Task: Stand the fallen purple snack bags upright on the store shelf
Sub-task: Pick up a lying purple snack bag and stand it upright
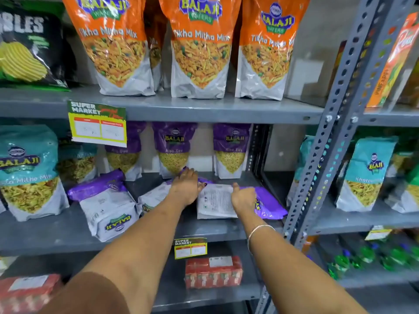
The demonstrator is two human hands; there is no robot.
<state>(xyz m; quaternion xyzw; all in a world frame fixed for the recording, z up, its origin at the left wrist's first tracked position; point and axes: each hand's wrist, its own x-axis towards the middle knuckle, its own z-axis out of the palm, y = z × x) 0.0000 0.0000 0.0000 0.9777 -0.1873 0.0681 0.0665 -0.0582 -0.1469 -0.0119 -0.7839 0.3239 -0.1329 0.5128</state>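
On the grey metal middle shelf (68, 232), the left hand (187, 186) lies flat, fingers spread, across a fallen purple-and-white foil snack bag (154, 197). The right hand (243, 197) rests loosely open on another fallen purple bag (215, 201).

Both arms extended forward, forearms bare, converging slightly toward centre. Left hand (187, 185) palm down, fingers together and pointing away, flat and spread rather than curled, wrist roughly straight. Right hand (243, 196) sits just beside it, a bit nearer and lower, palm turned inward-down, thumb sticking up, fingers curved downward and mostly hidden behind the hand. Whether the right fingers are closed on anything can't be told from this angle. Thin bracelet (258, 231) on the right forearm. Brown sleeve (90, 295) edge on the left upper arm.
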